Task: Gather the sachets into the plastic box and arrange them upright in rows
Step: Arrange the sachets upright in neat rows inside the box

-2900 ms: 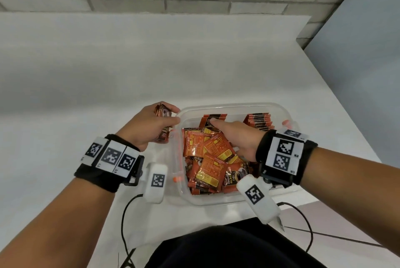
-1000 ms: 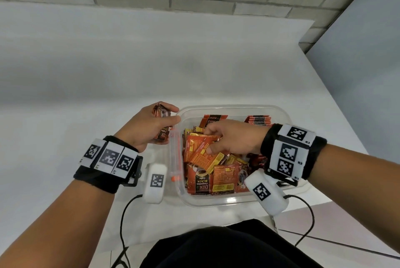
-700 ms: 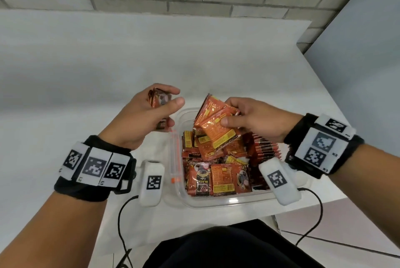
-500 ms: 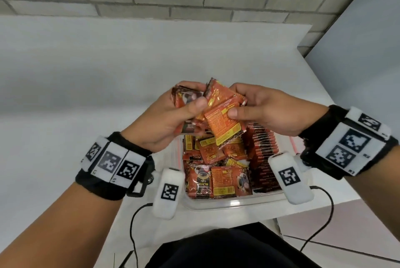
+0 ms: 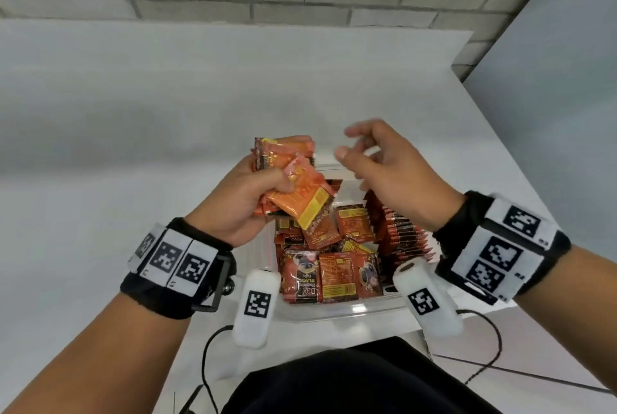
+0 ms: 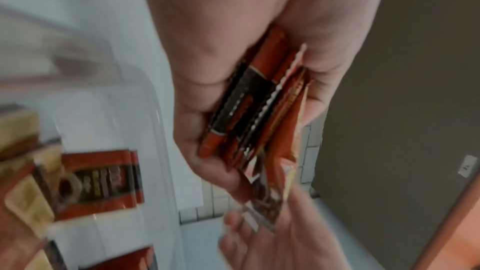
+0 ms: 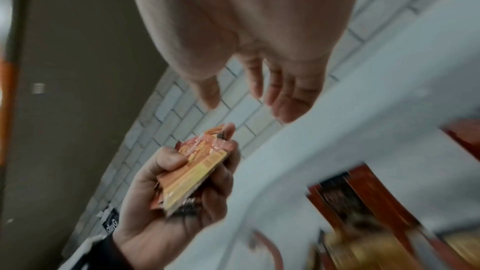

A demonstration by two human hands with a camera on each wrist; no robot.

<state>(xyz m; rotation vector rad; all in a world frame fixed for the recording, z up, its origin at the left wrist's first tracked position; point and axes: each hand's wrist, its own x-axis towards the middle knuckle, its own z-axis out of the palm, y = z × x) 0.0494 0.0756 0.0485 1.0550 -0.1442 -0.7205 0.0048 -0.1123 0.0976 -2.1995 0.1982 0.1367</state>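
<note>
Your left hand (image 5: 240, 200) is clamped on a fanned bundle of orange and red foil sachets (image 5: 293, 180), thumb pressing their faces, fingers curled behind. It is raised above the far-left corner of the clear plastic box (image 5: 334, 311) that sits on the white worktop (image 5: 133, 146). Your right hand (image 5: 394, 176) hangs just beside the bundle to its right, holding nothing, its fingers loosely spread and a little blurred.

Below, loose sachets (image 5: 334, 263) lie flat and jumbled across the left and middle of the box, while a packed row of upright sachets (image 5: 400, 233) stands on edge along its right side, directly beneath your right hand.

The coming move turns on this: the held bundle lies left of your empty hand, with the sachets' faces turned roughly up and toward you, not on edge. The standing row is nearer your right hand. The bundle probably needs squaring and turning on edge before it joins that row.
</note>
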